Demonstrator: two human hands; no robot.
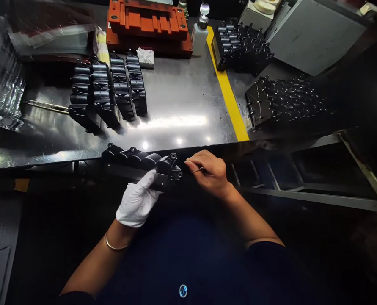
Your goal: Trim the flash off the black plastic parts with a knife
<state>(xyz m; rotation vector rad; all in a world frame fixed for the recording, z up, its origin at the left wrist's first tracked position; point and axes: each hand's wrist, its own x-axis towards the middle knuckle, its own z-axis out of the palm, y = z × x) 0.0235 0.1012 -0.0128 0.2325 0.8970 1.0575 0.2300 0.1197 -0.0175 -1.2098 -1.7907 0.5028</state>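
Now, part [140,164]: black, ridged, before the bench [175,97] edge, its end turned rightward, likely for access.
Left hand [138,203]: gloved, gripping the part; thumb on its near face, steadying it.
Right hand [209,173]: bare, fingertips pinching a slim tool [198,170], kind too small to tell; just beside the part's end, not touching.
Row [137,87]: four similar pieces, standing leftward, presumably for reach.

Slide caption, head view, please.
Gloved left hand holds a black part; bare right hand, apart, pinches a thin metallic item.
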